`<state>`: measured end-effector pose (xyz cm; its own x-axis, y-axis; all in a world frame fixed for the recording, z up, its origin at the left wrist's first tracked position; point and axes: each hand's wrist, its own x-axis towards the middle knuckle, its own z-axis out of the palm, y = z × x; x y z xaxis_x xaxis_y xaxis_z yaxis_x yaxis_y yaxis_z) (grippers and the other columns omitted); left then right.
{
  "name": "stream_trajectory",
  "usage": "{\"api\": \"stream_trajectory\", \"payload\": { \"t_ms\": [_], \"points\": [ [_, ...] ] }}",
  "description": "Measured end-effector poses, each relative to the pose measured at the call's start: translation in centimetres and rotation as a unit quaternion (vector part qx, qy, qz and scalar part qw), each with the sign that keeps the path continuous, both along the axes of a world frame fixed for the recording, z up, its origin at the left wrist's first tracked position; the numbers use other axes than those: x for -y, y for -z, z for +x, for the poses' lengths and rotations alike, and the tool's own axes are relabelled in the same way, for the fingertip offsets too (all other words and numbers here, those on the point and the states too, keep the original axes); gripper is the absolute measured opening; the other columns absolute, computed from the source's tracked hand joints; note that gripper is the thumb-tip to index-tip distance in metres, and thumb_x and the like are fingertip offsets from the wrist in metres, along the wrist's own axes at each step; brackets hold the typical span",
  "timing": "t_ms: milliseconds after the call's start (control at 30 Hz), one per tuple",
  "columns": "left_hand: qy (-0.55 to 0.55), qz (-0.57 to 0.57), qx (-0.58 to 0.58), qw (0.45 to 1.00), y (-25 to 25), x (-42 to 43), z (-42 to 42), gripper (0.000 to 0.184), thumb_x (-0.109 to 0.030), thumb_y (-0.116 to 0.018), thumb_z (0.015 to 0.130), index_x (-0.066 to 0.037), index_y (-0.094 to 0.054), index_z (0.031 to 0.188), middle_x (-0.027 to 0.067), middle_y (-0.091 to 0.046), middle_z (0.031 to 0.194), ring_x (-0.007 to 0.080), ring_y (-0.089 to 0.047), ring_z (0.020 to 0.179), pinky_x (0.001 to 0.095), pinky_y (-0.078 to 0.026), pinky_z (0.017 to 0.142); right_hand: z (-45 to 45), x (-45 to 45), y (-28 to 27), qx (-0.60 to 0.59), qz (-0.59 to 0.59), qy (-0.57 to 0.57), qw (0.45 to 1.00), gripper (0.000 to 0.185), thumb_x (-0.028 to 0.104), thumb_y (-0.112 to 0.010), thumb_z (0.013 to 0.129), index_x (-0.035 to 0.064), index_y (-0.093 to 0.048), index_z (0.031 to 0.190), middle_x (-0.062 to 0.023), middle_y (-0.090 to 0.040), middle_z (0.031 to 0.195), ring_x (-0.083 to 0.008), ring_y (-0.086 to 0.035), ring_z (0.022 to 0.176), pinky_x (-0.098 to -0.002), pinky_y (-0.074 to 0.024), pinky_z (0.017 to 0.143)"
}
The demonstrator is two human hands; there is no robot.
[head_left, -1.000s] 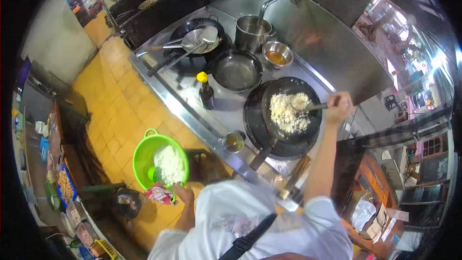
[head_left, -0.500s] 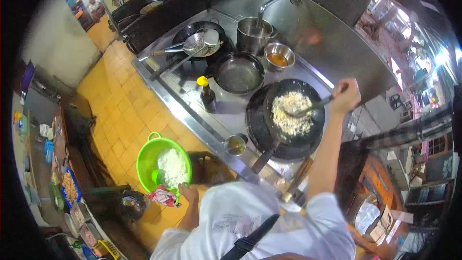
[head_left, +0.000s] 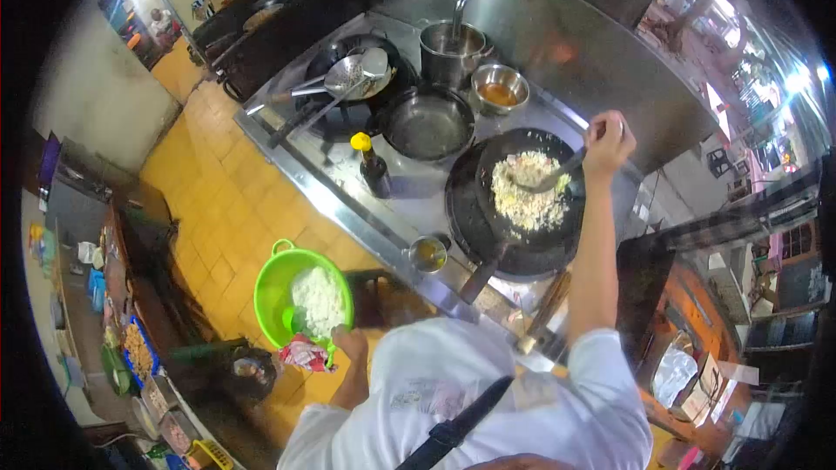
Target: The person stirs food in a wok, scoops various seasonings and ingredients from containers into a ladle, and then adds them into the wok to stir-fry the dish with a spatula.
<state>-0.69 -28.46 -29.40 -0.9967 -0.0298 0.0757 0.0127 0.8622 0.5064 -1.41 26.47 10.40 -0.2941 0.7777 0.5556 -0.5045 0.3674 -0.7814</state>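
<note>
My right hand (head_left: 610,144) is closed round the handle of a dark spatula (head_left: 550,179). The spatula's blade rests in fried rice (head_left: 528,202) flecked with pale and yellowish bits, inside a black wok (head_left: 501,242). At my left side, my left hand (head_left: 352,345) is closed at the near handle of a bright green basin (head_left: 264,292), beside a red and white cloth (head_left: 306,354). White rice (head_left: 319,303) and a green scoop (head_left: 293,320) lie in the basin. Whether those fingers also grip the cloth I cannot tell.
Around the wok on the steel stove stand a yellow-capped bottle (head_left: 374,170), a small cup (head_left: 428,254), a black pan (head_left: 427,124), a bowl of brown liquid (head_left: 499,90) and a pot (head_left: 451,57). A strainer (head_left: 347,76) lies over another wok. Shelves line the left.
My right hand has moved up and slightly left with the spatula, and the rice in the wok has shifted. My left hand stays at the basin. The whole view has moved a little.
</note>
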Motion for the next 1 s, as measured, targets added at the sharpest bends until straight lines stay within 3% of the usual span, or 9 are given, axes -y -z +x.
{"api": "stream_trajectory", "payload": {
  "t_ms": [133, 300, 367, 400, 533, 667, 767, 933, 1000],
  "points": [
    [-0.012, 0.015, 0.037, 0.999, -0.3, -1.8, -0.4, 0.032, -0.005, -0.06, 0.062, 0.005, -0.049, 0.091, 0.0229, -0.047, 0.093, 0.0395, -0.044, 0.092, 0.0477, -0.034, 0.081, -0.4, 1.1, 4.9, -0.058, 0.045, 0.011, 0.997, 0.028, 0.017, -0.05, 0.088, 0.0018, -0.049, 0.064, 0.0014, -0.042, 0.052, -0.0063, -0.035, 0.041, -0.0213, -0.0264, 0.04],
    [-0.009, 0.006, -0.007, 1.0, 2.2, -1.5, -1.2, 0.037, -0.005, -0.06, 0.063, 0.005, -0.047, 0.096, 0.022, -0.048, 0.097, 0.0386, -0.043, 0.097, 0.0458, -0.034, 0.084, -1.2, -0.5, -0.3, 0.055, 0.106, 0.004, 0.993, 0.029, 0.018, -0.051, 0.088, 0.0014, -0.049, 0.064, 0.001, -0.041, 0.052, -0.0059, -0.035, 0.041, -0.0216, -0.0269, 0.038],
    [-0.022, -0.01, -0.014, 1.0, 1.8, -1.3, -0.9, 0.036, -0.006, -0.06, 0.064, 0.005, -0.048, 0.097, 0.0228, -0.048, 0.099, 0.0385, -0.043, 0.099, 0.0467, -0.034, 0.085, -0.8, 0.2, 4.8, -0.05, -0.109, 0.018, 0.993, 0.029, 0.018, -0.052, 0.088, 0.0019, -0.05, 0.064, 0.002, -0.039, 0.05, -0.0052, -0.033, 0.041, -0.0213, -0.0243, 0.039],
    [-0.018, -0.011, 0.023, 1.0, 0.4, -1.4, -0.9, 0.035, -0.006, -0.06, 0.065, 0.005, -0.048, 0.096, 0.0229, -0.048, 0.1, 0.0382, -0.043, 0.099, 0.0472, -0.034, 0.085, -0.7, 0.8, 4.1, -0.063, -0.021, 0.051, 0.996, 0.029, 0.018, -0.052, 0.089, 0.0013, -0.051, 0.066, 0.0017, -0.041, 0.05, -0.005, -0.033, 0.04, -0.0208, -0.0235, 0.038],
    [-0.009, 0.006, -0.006, 1.0, 0.7, -0.7, -1.1, 0.027, -0.005, -0.061, 0.062, 0.005, -0.052, 0.085, 0.0235, -0.05, 0.088, 0.0413, -0.046, 0.091, 0.0486, -0.036, 0.081, 0.1, 1.1, -0.1, 0.033, -0.025, 0.014, 0.999, 0.027, 0.019, -0.053, 0.089, 0.0011, -0.053, 0.069, 0.0014, -0.045, 0.054, -0.0041, -0.034, 0.042, -0.0195, -0.0268, 0.039],
    [-0.007, 0.009, -0.011, 1.0, 0.0, -2.2, -1.1, 0.025, -0.004, -0.061, 0.06, 0.006, -0.051, 0.081, 0.0237, -0.051, 0.088, 0.0411, -0.047, 0.087, 0.0476, -0.037, 0.079, 0.5, 1.0, 6.8, -0.052, 0.098, 0.043, 0.993, 0.025, 0.019, -0.056, 0.087, 0.002, -0.054, 0.069, 0.0013, -0.047, 0.055, -0.0029, -0.038, 0.044, -0.0194, -0.0282, 0.04],
    [-0.024, 0.022, -0.014, 0.999, 0.4, -1.4, -1.0, 0.024, -0.004, -0.06, 0.061, 0.006, -0.051, 0.081, 0.0239, -0.051, 0.088, 0.0413, -0.047, 0.087, 0.0464, -0.037, 0.079, 0.8, 1.0, 3.0, 0.139, 0.033, 0.002, 0.99, 0.024, 0.018, -0.055, 0.086, 0.0018, -0.054, 0.068, 0.0006, -0.049, 0.055, -0.0038, -0.04, 0.045, -0.02, -0.0291, 0.04],
    [-0.001, 0.049, 0.005, 0.999, 1.5, -1.4, -1.5, 0.03, -0.003, -0.06, 0.063, 0.006, -0.05, 0.09, 0.0233, -0.05, 0.091, 0.0396, -0.046, 0.091, 0.0452, -0.037, 0.08, 1.9, 1.7, 6.0, 0.031, 0.124, 0.079, 0.989, 0.028, 0.019, -0.054, 0.087, 0.0026, -0.053, 0.064, 0.0022, -0.046, 0.053, -0.0053, -0.039, 0.045, -0.0207, -0.0281, 0.042],
    [-0.026, 0.037, 0.019, 0.999, 2.2, -1.5, -1.5, 0.03, -0.002, -0.059, 0.064, 0.005, -0.05, 0.092, 0.0229, -0.049, 0.093, 0.0399, -0.045, 0.092, 0.0465, -0.036, 0.082, 0.8, 0.8, 4.8, 0.053, 0.058, 0.046, 0.996, 0.028, 0.019, -0.054, 0.086, 0.0025, -0.053, 0.064, 0.0019, -0.046, 0.054, -0.0053, -0.039, 0.045, -0.0205, -0.0276, 0.042]
  ]
}}
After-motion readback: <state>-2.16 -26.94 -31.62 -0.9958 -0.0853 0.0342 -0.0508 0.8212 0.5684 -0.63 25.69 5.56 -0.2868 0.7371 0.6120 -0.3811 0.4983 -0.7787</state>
